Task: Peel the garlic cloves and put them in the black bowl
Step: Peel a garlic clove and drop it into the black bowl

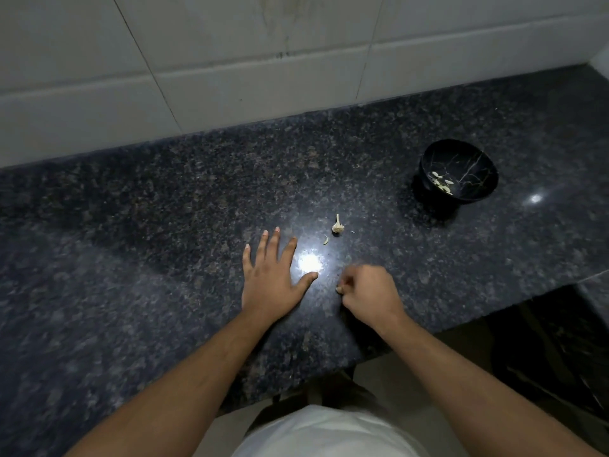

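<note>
The right hand (369, 293) is curling its fingers around a small pale garlic clove (339, 289), pinching it just above the counter. The left hand (272, 275) is lying flat with fingers spread wide, pressing on the dark speckled granite counter (131, 225). Beyond them, a garlic stem remnant (337, 224) and a peel scrap (325, 239) are lying loose. The black bowl (458, 171) is sitting far right, holding several peeled cloves (441, 183). White wall tiles (230, 61) are rising behind.
</note>
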